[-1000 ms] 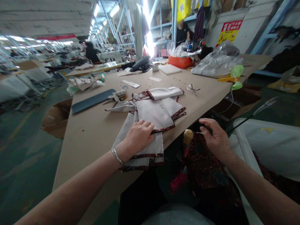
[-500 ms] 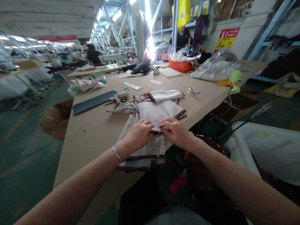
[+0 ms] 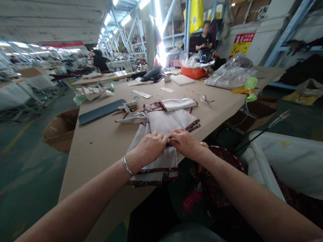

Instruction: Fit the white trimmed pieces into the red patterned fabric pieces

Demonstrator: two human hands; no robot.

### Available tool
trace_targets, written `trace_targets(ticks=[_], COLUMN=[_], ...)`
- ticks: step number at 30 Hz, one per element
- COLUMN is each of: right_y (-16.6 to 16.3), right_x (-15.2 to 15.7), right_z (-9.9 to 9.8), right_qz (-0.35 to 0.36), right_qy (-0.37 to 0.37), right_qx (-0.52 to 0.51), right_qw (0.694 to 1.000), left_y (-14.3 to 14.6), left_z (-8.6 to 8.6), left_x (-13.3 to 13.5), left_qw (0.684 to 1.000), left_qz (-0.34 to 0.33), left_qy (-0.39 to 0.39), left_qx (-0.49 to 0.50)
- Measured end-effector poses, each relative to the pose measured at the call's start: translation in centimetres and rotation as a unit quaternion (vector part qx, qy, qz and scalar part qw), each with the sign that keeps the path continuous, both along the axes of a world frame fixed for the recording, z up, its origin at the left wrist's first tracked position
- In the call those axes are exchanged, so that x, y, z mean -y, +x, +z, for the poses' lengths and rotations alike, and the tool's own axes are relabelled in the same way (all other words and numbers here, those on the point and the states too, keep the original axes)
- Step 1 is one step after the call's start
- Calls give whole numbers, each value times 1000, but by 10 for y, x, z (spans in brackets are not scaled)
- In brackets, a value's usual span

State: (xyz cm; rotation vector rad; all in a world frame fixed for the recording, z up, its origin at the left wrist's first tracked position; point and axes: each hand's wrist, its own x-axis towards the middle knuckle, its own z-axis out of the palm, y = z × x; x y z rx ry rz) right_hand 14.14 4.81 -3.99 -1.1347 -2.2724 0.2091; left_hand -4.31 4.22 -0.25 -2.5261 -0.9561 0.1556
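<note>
Pale cloth pieces edged with dark red patterned trim [image 3: 161, 121] lie in a stack near the front edge of the table. My left hand [image 3: 152, 146] pinches a trimmed cloth edge over the middle of the stack. Right beside it, my right hand [image 3: 183, 142] has its fingers closed on that same edge, the fingertips of both hands nearly meeting. Fingers hide most of the gripped part. Below the hands, the lower trimmed layers [image 3: 153, 175] hang down at the table's front edge. A rolled fold [image 3: 179, 104] rests across the far end.
On the table [image 3: 101, 148] lie a dark blue-grey board [image 3: 102, 111], a small heap of tools and cloth [image 3: 129, 105], eyeglasses [image 3: 207, 101] and a white ruler-like strip [image 3: 141, 94]. Farther back are an orange bin [image 3: 193, 72] and clear plastic bags [image 3: 230, 74]. A white tub [image 3: 290, 151] stands right. Another person is behind.
My hands have come closer together along the trimmed edge, the right one shifting left and the left one slightly right. The person at the back now stands more upright and farther right.
</note>
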Motion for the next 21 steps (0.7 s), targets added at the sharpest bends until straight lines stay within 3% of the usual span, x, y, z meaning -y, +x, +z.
trace_targets(ticks=[7, 15, 21], right_y=[-5, -24, -34], right_x=[-2, -10, -17], right_z=[-2, -5, 6], right_qz=[-11, -23, -70], right_qy=[0, 31, 20], right_qx=[31, 78, 107], right_qw=[999, 996, 992], left_y=[2, 1, -3], left_z=[1, 2, 14], left_x=[-2, -4, -2], left_qw=[999, 996, 994], left_qz=[15, 82, 84], left_qy=[-5, 1, 62], left_qx=[-28, -16, 34])
